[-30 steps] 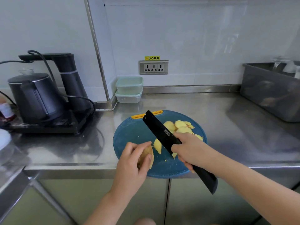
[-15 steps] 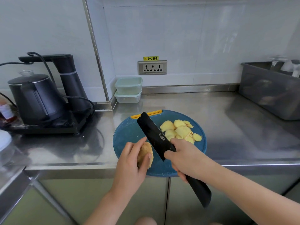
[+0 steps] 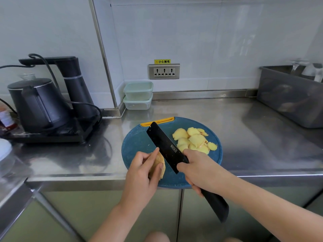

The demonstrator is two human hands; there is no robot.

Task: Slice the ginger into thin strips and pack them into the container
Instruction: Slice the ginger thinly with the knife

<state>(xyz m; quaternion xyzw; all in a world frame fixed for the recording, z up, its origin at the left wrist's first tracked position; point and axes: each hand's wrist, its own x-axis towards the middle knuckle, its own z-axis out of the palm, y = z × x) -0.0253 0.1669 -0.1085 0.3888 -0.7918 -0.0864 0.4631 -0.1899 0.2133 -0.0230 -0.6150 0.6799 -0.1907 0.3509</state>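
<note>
A stainless steel tabletop (image 3: pixel 244 137) runs the width of the view under a white tiled wall. At its right end stands a grey tub (image 3: pixel 288 100), its contents too blurred to name. At the left end a black kettle (image 3: pixel 38 103) sits on a dark base beside a black dispenser column (image 3: pixel 76 84), with cables looping around them.

A round blue cutting board (image 3: pixel 138 142) lies at the front middle of the tabletop. It has an orange tab on its far side, and its near edge juts slightly over the tabletop's front.

A black knife (image 3: pixel 166 145) slants over the board, tip to the far left and handle to the near right, out past the tabletop edge. The right hand (image 3: pixel 201 168) has a closed grip on it where the blade meets the handle, fingers wrapped round. I cannot tell whether the blade's edge touches the board.

The left hand (image 3: pixel 141 173) is over the board's near left part. Its grip is curled round the ginger piece (image 3: pixel 160 165), thumb on one side and fingers on the other, just left of the blade.

Two pale green containers (image 3: pixel 138 95) are stacked against the wall in the corner, well apart from the board, and look empty. A three-way socket (image 3: pixel 164 71) is on the wall above them.

A heap of yellow ginger slices (image 3: pixel 192 140) lies on the board's far right part, right of the blade.
</note>
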